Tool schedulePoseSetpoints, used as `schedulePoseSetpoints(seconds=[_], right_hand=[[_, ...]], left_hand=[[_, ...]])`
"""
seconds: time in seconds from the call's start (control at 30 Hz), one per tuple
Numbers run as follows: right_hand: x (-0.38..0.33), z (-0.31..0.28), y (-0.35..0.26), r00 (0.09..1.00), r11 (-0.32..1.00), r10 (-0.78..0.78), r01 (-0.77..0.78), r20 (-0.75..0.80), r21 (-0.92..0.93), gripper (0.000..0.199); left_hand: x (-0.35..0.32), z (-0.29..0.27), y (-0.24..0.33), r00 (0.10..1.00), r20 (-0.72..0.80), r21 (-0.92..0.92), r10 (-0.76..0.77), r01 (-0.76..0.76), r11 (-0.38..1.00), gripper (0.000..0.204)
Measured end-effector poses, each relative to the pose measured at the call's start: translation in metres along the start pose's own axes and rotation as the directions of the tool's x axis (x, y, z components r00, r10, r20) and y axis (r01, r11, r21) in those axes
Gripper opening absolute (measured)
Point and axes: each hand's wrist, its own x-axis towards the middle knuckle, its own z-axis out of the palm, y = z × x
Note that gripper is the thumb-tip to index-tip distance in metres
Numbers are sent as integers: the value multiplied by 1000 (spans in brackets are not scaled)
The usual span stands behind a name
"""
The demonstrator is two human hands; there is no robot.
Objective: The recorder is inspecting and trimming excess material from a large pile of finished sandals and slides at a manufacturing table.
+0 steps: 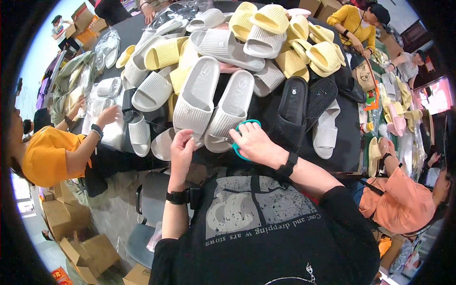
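Two light grey ribbed slide slippers lie side by side before me, the left slipper (194, 104) and the right slipper (231, 107), toes toward me. My left hand (181, 146) is at the toe of the left slipper, thumb and fingers pinched together. What they hold, if anything, is too small to make out. My right hand (256, 145) is closed round teal-handled scissors (250, 121) beside the right slipper's toe. The scissors' blades are mostly hidden by the hand and slipper. A black slipper (291, 107) lies to the right of my right hand.
Grey and yellow slippers (268, 19) are heaped on the black table (346, 142). At the left a person in an orange shirt (52, 154) handles bagged slippers. A person in a coral shirt (401, 199) and one in yellow (354, 23) work at the right. Cardboard boxes (90, 256) stand on the floor.
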Motion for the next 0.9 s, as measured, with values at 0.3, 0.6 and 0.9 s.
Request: schedulePoseSetpoints(seconds=[0.3,0.6,0.9], right_hand=[[17,13,-9,996,989,-77,71,-44,-129,20],[16,19,-6,993,998,-54,56,109,-11,19],[16,18,2,999,980,-45,39,28,195,32]], left_hand=[[-1,2,7,999,39,58,17,-19,998,21],[-3,-7,4,999,-6,66,-36,37,997,21],[-23,-47,-19,996,-51,85,-71,75,994,19]])
